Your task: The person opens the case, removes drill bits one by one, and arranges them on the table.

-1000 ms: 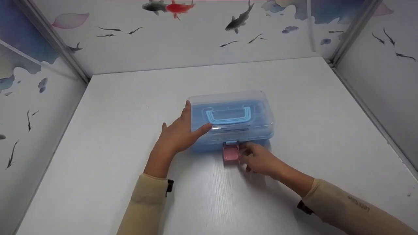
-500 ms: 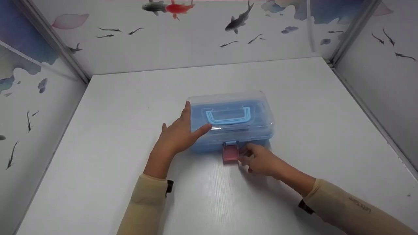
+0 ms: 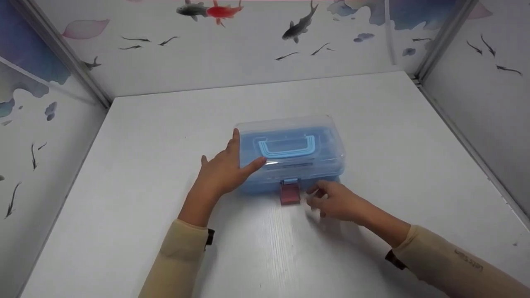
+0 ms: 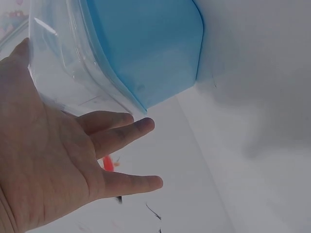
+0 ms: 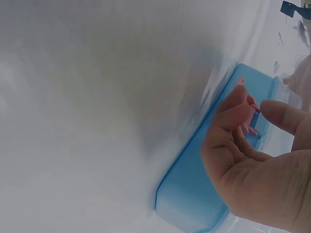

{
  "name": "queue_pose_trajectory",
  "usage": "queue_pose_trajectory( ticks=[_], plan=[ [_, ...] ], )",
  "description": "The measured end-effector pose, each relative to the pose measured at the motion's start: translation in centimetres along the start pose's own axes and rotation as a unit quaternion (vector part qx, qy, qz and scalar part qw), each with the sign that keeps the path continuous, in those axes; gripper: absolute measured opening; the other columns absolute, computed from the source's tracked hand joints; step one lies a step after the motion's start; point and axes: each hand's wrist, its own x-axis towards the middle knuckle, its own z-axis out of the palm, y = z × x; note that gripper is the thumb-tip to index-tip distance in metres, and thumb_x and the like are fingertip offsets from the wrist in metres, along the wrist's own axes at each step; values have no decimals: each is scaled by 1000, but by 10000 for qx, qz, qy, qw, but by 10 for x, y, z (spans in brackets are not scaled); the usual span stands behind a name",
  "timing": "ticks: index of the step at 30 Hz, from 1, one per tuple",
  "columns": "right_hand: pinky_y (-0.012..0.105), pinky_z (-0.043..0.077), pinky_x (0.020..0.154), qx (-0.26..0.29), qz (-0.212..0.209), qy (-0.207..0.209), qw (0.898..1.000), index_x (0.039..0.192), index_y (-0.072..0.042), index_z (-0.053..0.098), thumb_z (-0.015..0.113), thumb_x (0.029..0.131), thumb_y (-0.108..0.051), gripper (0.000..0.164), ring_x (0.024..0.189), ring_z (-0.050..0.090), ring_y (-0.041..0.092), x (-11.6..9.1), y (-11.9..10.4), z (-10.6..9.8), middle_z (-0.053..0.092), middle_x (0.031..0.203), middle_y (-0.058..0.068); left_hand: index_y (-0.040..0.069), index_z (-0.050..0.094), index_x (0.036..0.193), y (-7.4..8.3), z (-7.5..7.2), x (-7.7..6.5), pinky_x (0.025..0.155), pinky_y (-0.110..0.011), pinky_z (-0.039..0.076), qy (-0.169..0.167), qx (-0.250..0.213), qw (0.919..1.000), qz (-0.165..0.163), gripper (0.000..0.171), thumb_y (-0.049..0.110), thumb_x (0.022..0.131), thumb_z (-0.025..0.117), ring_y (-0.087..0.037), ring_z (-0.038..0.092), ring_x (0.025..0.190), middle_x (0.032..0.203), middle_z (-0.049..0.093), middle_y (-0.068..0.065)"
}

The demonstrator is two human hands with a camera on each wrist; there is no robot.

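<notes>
A storage box with a clear lid (image 3: 327, 124), a blue base (image 4: 146, 48) and a light blue handle (image 3: 287, 152) sits upright on the table. The lid is down. On its front a pink latch (image 3: 290, 193) hangs tilted outward from the lid's edge. My left hand (image 3: 221, 173) rests against the box's left end, its fingers spread and straight, with the thumb over the lid's front. Just right of the latch is my right hand (image 3: 337, 201), its fingers loosely bent and a small gap between them and the latch in the head view. It partly hides the latch in the right wrist view.
The white table (image 3: 165, 132) extends around the box. Panels painted with fish, such as the back wall (image 3: 248, 54), border the table at the back and on both sides.
My right hand has let go of the latch's right side and drawn slightly right. The latch looks darker and sits at a slightly different tilt. My left hand stays on the box.
</notes>
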Motion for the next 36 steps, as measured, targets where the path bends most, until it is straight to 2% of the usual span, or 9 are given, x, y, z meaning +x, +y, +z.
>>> queue_pose_trajectory(
  ticks=[7,11,15,19,23,28,30,33,36],
  plan=[
    [32,56,77,-334,-385,60,9987,136,-3,64,63,106,-28,40,85,71,19,-10,3,-16,69,122,13,18,-5,173,-2,4,1,126,-75,18,248,71,9996,111,123,96,88,38,-37,52,150,176,28,-10],
    [32,57,77,-568,-595,188,9964,139,-1,63,62,107,-28,42,89,71,21,-15,7,-25,69,124,14,16,-2,173,-6,6,-2,126,-73,23,404,26,9991,154,123,95,88,39,-37,51,151,176,29,-11],
    [32,55,75,-938,-515,490,9930,137,0,65,63,106,-31,43,91,69,20,-18,14,-35,72,123,13,16,-4,173,-14,9,-7,125,-73,24,409,-89,9991,98,124,94,88,42,-38,48,152,176,28,-11],
    [35,57,78,-1196,-259,734,9898,138,1,65,64,105,-41,54,100,69,24,-18,22,-47,73,126,16,15,-10,172,-25,15,-12,124,-72,29,281,-150,9995,-27,127,94,88,44,-41,56,145,174,32,-14],
    [43,61,88,-1239,-25,802,9890,150,4,52,63,103,-53,75,117,69,36,-17,29,-56,68,139,22,12,-10,171,-33,25,-13,119,-67,40,52,-207,9997,-70,129,94,87,46,-42,63,137,170,39,-21],
    [53,59,98,-1150,29,846,9897,167,0,21,64,100,-61,100,130,64,43,-12,31,-58,54,155,26,14,-6,172,-38,32,-12,109,-61,51,-146,-335,9993,-77,128,93,87,48,-40,65,134,168,41,-23],
    [53,58,99,-1044,-50,876,9907,170,-5,12,67,99,-62,106,128,66,40,-8,31,-56,49,159,26,15,-5,173,-39,34,-12,109,-61,50,-168,-396,9990,-79,127,92,88,49,-40,64,135,169,40,-22],
    [53,55,100,-897,-261,922,9914,171,-11,8,70,98,-61,108,124,65,38,-2,34,-53,43,163,23,15,-5,173,-39,35,-12,116,-66,44,-200,-438,9988,-44,126,91,88,50,-41,59,142,171,37,-21],
    [57,51,107,-777,-528,953,9910,172,-14,7,70,98,-60,108,132,58,39,2,37,-51,35,167,22,13,-5,172,-38,37,-11,121,-71,35,-183,-391,9991,33,126,90,89,50,-42,52,149,172,35,-19]
  ],
)
